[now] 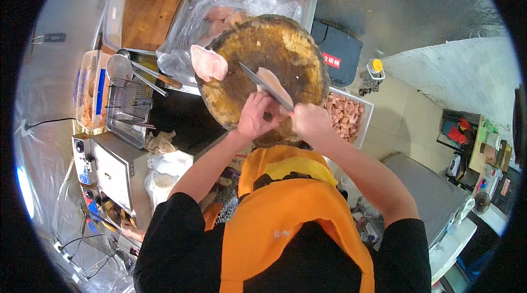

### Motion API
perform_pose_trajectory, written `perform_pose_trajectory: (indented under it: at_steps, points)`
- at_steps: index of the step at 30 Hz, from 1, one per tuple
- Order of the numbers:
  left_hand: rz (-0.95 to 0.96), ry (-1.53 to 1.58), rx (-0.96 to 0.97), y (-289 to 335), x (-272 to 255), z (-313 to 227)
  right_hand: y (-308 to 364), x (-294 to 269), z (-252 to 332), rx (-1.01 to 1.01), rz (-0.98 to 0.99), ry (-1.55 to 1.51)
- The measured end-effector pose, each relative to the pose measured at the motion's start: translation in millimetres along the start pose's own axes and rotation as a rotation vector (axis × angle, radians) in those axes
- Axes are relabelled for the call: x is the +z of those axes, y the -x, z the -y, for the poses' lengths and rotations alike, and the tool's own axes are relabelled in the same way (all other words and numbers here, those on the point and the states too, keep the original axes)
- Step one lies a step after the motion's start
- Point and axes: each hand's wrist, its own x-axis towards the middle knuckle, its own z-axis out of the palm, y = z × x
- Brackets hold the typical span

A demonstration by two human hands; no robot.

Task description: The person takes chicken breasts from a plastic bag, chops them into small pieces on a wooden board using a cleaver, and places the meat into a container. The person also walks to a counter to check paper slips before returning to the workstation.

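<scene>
On a round wooden chopping block lies a pale piece of raw chicken, with a knife slanting across it. The knife's handle is wrapped in my right hand, and its blade points away to the left. My left hand is closed, its bent fingers pressed on the near end of the chicken beside the blade; thumb and forefinger form a loop. A second raw chicken piece rests at the block's left edge. The blade and my hands hide part of the meat being held.
A clear plastic bag with raw meat fills the sink behind the block. A white tray of diced meat stands right. Left are a wire basket, a strainer and a fryer. Another person's hand shows lower left.
</scene>
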Motion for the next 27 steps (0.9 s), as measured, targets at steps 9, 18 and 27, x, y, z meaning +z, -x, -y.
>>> perform_pose_trajectory:
  at_steps: [9,18,27]
  points:
    - [-0.01,-0.057,-0.041,4.9,-19.4,35.7,-28.9,35.9,31.8,-0.016,-0.129,-0.033]
    - [0.016,-0.102,-0.1,1.4,-27.9,29.1,-27.9,51.0,28.1,-0.056,-0.11,0.071]
    - [0.316,-0.354,0.116,-27.6,-48.4,45.7,144.6,-26.3,-51.6,0.173,0.006,0.093]
